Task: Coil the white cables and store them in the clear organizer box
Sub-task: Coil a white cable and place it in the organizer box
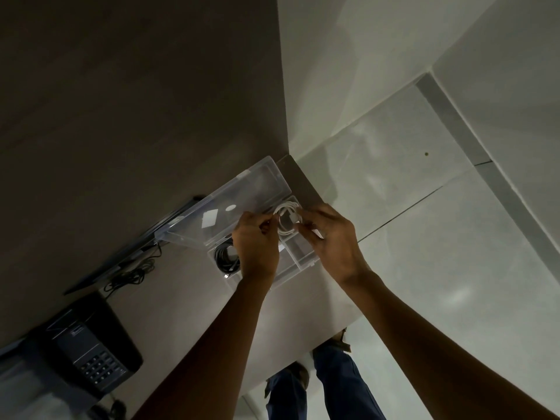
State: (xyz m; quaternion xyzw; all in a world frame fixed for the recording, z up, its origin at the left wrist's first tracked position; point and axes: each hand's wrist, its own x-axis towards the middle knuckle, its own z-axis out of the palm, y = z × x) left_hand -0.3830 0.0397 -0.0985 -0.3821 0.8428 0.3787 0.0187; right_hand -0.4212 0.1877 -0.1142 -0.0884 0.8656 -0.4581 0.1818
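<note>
While both hands (pixel 289 231) pinch the coiled white cable (pixel 288 218) over the clear organizer box (pixel 298 262) at the counter's (pixel 194 298) 1 o'clock corner, it looks light and springy, so gripping across the loops at 3 and 9 probably stops unwinding.

My one head camera looks steeply down, tilted, close over the desk (pixel 169 301) corner and tiled floor (pixel 424 237).
</note>
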